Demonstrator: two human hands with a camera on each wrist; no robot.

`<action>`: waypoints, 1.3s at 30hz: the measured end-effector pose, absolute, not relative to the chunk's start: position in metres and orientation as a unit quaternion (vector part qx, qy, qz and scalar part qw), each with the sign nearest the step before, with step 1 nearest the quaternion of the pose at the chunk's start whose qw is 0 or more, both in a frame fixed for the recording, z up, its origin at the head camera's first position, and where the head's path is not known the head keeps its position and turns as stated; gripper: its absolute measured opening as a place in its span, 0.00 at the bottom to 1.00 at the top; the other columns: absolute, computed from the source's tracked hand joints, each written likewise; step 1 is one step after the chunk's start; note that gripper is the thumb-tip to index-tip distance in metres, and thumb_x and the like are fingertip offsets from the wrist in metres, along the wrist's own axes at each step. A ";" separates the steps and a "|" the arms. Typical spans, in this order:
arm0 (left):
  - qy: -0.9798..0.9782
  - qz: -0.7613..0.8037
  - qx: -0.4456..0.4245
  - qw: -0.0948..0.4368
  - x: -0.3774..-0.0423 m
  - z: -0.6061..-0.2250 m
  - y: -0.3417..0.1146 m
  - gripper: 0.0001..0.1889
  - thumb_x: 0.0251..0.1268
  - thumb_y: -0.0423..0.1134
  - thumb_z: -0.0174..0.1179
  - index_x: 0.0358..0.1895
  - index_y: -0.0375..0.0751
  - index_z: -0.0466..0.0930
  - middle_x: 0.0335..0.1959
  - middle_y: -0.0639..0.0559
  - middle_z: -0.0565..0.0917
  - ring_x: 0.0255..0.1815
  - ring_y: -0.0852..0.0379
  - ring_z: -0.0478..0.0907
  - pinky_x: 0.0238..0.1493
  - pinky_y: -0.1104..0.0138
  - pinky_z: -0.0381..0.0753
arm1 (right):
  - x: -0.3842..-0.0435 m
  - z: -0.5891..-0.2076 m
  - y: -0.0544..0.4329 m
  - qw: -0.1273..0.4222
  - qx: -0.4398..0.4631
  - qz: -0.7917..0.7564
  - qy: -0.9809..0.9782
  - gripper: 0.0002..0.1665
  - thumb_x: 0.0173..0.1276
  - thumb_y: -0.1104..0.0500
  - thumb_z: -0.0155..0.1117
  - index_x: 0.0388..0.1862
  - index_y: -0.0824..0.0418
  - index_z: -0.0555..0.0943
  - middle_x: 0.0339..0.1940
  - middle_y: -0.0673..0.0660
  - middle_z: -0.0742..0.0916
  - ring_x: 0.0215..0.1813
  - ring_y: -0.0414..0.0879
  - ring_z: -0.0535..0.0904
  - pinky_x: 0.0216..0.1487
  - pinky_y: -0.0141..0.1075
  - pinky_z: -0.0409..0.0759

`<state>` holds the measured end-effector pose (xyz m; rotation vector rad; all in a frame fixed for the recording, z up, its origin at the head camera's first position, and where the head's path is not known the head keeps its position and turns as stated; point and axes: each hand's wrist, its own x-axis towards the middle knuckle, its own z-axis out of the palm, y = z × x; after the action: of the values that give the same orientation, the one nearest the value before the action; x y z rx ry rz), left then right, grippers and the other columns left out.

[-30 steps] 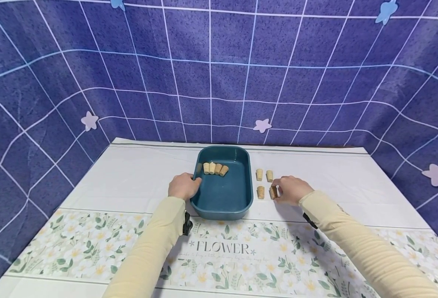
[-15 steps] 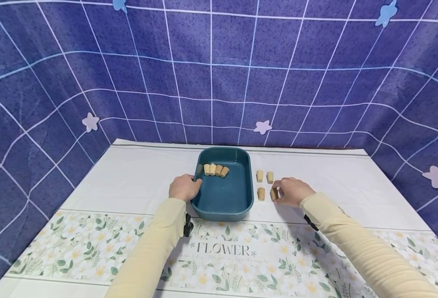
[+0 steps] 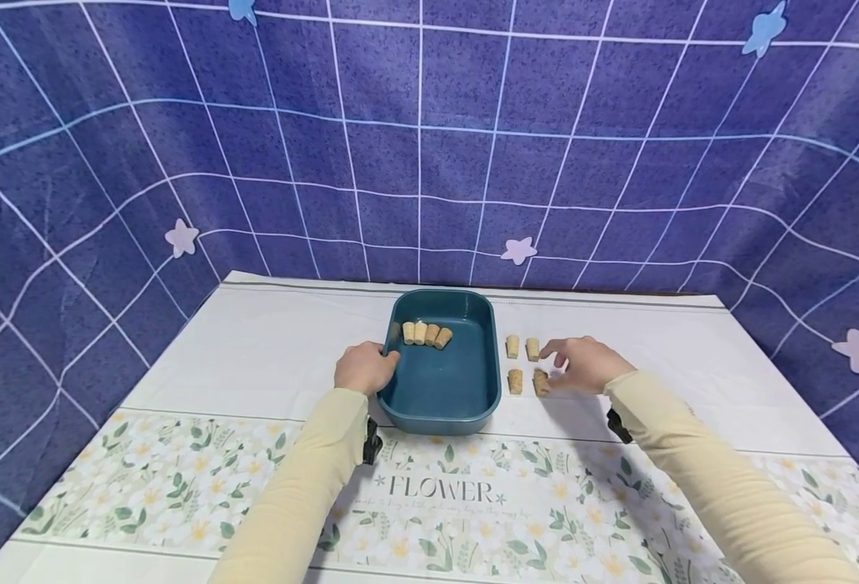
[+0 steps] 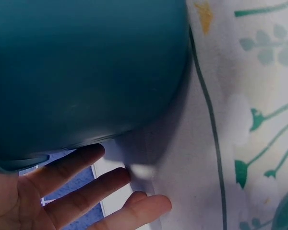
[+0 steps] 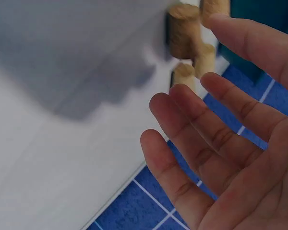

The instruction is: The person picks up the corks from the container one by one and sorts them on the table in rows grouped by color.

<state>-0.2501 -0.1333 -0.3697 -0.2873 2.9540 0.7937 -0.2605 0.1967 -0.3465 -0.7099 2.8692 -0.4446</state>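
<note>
A dark teal baking dish (image 3: 440, 397) stands on the table, with several cork stoppers (image 3: 426, 333) in a row at its far left inside. My left hand (image 3: 365, 367) grips the dish's left rim, thumb over the inner side; in the left wrist view the other fingers (image 4: 89, 194) spread below the rim. To the right of the dish, several more corks stand in two rows. My right hand (image 3: 588, 364) hovers beside the nearest right cork (image 3: 542, 383), its fingers (image 5: 170, 163) spread and apart, holding nothing. That cork (image 5: 183, 31) also shows in the right wrist view.
A white tablecloth (image 3: 268, 341) with a flowered band (image 3: 188, 478) and the word FLOWER covers the table. Behind and at both sides hangs a blue grid-patterned curtain (image 3: 371, 154) with star shapes.
My right hand has let go of the nearest right cork and drawn slightly right, its fingers spreading. The cork stays standing on the table. My left hand keeps its hold on the dish.
</note>
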 end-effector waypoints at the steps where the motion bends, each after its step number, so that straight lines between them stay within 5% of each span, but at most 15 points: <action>1: 0.961 0.258 -0.093 0.034 -0.250 -0.370 -0.133 0.22 0.78 0.47 0.51 0.58 0.32 0.83 0.51 0.34 0.85 0.47 0.41 0.82 0.49 0.52 0.81 | -0.260 -0.344 0.198 0.073 -0.237 -0.150 0.957 0.27 0.59 0.59 0.74 0.57 0.67 0.82 0.42 0.63 0.88 0.44 0.58 0.84 0.51 0.53 0.80; 24: 0.963 0.251 -0.089 0.031 -0.249 -0.368 -0.133 0.22 0.78 0.46 0.51 0.59 0.32 0.83 0.55 0.33 0.84 0.54 0.36 0.82 0.54 0.50 0.80 | -0.266 -0.308 0.169 0.015 -0.241 -0.136 0.961 0.22 0.68 0.56 0.70 0.57 0.65 0.83 0.43 0.62 0.88 0.41 0.52 0.84 0.51 0.52 0.80; 39: 0.962 0.257 -0.091 0.028 -0.250 -0.369 -0.134 0.22 0.77 0.47 0.52 0.56 0.33 0.84 0.51 0.34 0.85 0.50 0.38 0.83 0.51 0.51 0.81 | -0.279 -0.292 0.115 0.040 -0.232 -0.116 0.965 0.25 0.71 0.53 0.70 0.63 0.63 0.82 0.52 0.63 0.88 0.55 0.58 0.82 0.58 0.51 0.78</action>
<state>-0.2503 -0.1343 -0.3694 -0.2795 2.9676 0.7938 -0.2787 0.1148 -0.2916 -0.7111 2.9556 -0.3552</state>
